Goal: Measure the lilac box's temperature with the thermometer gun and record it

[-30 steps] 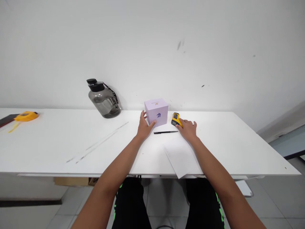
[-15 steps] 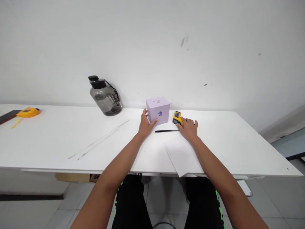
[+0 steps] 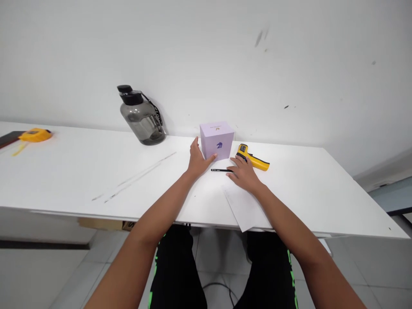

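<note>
A lilac box (image 3: 217, 141) with a dark blue emblem stands upright near the wall. My left hand (image 3: 199, 162) is at its left front corner, thumb against the lower front face and fingers stretched out along the left side. My right hand (image 3: 243, 172) is spread low over the right end of a black pen (image 3: 219, 170), which it partly hides; whether it touches the pen I cannot tell. Just beyond that hand lies a yellow and black infrared thermometer gun (image 3: 260, 163), its handle pointing right. Partly under my right forearm is a white sheet of paper (image 3: 240, 210).
A grey water bottle (image 3: 143, 122) with a black lid stands at the back left. At the far left are a yellow tape measure (image 3: 37, 134) and a dark flat object (image 3: 11, 138). The white table (image 3: 144, 184) meets the wall behind and carries dark streaks.
My right hand has come off the thermometer gun and shifted left to the pen; the gun's handle now shows. My left hand stays at the box. The view has shifted slightly.
</note>
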Available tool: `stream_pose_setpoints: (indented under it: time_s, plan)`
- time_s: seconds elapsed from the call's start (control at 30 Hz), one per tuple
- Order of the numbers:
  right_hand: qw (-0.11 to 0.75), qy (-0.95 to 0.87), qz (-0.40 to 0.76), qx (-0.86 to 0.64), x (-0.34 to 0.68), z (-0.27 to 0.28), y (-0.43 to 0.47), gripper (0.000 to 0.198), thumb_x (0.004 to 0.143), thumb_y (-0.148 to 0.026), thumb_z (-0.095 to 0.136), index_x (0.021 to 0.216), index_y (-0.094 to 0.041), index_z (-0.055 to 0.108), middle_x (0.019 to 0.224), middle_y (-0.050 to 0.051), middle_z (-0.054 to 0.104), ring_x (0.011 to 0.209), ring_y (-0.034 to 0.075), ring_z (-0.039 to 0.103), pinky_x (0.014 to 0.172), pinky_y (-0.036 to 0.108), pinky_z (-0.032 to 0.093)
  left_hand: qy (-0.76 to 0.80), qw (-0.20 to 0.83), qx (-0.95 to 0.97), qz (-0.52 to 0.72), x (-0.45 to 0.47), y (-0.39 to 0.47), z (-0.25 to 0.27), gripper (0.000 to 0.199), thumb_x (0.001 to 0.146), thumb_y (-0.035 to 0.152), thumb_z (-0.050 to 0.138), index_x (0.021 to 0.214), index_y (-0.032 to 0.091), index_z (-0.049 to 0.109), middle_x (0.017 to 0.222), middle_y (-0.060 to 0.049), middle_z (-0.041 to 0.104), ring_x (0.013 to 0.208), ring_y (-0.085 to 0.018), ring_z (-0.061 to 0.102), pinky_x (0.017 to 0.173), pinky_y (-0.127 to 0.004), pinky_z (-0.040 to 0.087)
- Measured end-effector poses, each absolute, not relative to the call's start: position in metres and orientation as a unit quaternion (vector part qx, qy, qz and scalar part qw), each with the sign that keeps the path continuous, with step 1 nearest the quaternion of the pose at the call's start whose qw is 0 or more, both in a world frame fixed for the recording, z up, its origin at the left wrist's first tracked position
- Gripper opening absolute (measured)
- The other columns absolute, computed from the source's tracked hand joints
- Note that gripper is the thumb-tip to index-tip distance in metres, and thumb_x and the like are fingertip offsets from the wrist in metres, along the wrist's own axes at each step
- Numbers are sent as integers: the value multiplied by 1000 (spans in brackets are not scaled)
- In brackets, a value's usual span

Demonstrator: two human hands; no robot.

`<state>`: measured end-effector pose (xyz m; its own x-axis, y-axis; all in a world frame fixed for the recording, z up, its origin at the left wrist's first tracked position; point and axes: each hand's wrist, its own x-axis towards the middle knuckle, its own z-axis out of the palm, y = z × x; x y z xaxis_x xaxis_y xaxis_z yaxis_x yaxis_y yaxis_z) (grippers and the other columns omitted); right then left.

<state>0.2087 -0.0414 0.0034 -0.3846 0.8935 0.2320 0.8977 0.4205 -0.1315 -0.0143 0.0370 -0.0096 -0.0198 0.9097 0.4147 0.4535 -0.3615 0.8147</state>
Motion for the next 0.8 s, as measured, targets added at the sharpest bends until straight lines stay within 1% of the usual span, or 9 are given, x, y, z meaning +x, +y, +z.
stream_pose_setpoints:
  time_s: [0.1, 0.17, 0.27, 0.47, 0.6, 0.63, 0.7, 0.77, 0.8]
  plan:
    - [147, -829, -8, -539, 207, 2, -41, 34, 104, -37, 48, 119, -24, 75, 148, 10, 63, 146, 31, 45, 125, 61, 16, 478, 152, 713, 489, -11, 31, -4, 124, 68, 70, 81, 161, 21, 15, 168, -23, 23, 158, -43, 17, 129, -61, 16]
    - [154, -825, -14, -543, 206, 2, -40, 36, 106, -34, 43, 119, -24, 75, 142, 9, 67, 143, 30, 48, 126, 59, 14, 448, 120, 742, 485, -6, 22, 1, 127, 66, 73, 81, 161, 18, 17, 167, -24, 24, 159, -43, 15, 130, -59, 11]
    - [165, -799, -32, -577, 203, 2, -36, 41, 106, -27, 36, 118, -23, 75, 132, 10, 72, 137, 29, 51, 126, 59, 11, 433, 115, 748, 490, 2, 7, 9, 126, 65, 76, 81, 161, 20, 21, 169, -21, 21, 161, -43, 12, 131, -59, 9]
    - [162, -744, -51, -646, 194, 3, -25, 42, 103, -19, 33, 111, -16, 74, 122, 15, 73, 125, 30, 57, 126, 56, 13, 452, 126, 714, 520, 7, 0, 16, 110, 57, 71, 88, 148, 25, 46, 173, -14, 15, 161, -48, -2, 129, -65, 3]
    - [207, -716, -24, -667, 193, 13, -24, 40, 104, -21, 31, 115, -15, 69, 117, 15, 75, 118, 28, 62, 125, 51, 16, 470, 86, 692, 542, 1, 6, 17, 113, 61, 70, 86, 153, 24, 39, 174, -16, 9, 162, -46, -6, 130, -64, 0]
    - [229, -701, -12, -675, 194, 16, -25, 39, 103, -21, 31, 115, -15, 68, 114, 15, 75, 115, 28, 63, 124, 51, 19, 472, 81, 691, 541, -1, 7, 17, 116, 61, 70, 86, 155, 23, 36, 174, -17, 7, 162, -46, -7, 130, -64, 0]
    - [303, -657, 20, -690, 196, 20, -28, 36, 102, -23, 31, 117, -16, 63, 113, 15, 74, 108, 27, 65, 116, 48, 33, 478, 84, 695, 530, -2, 9, 16, 123, 60, 71, 86, 158, 22, 30, 174, -19, 7, 162, -46, -9, 129, -65, -1]
    - [404, -604, 53, -685, 199, 21, -33, 31, 103, -29, 32, 118, -18, 56, 112, 14, 71, 101, 25, 66, 99, 41, 47, 480, 103, 710, 505, -3, 10, 12, 133, 55, 74, 87, 160, 21, 25, 174, -20, 8, 161, -46, -11, 129, -65, -2]
    - [454, -581, 66, -672, 199, 20, -36, 27, 103, -35, 34, 117, -20, 53, 108, 12, 70, 96, 24, 66, 88, 38, 50, 479, 118, 720, 488, -3, 11, 9, 139, 52, 75, 88, 161, 20, 22, 174, -20, 8, 161, -46, -12, 129, -64, -2]
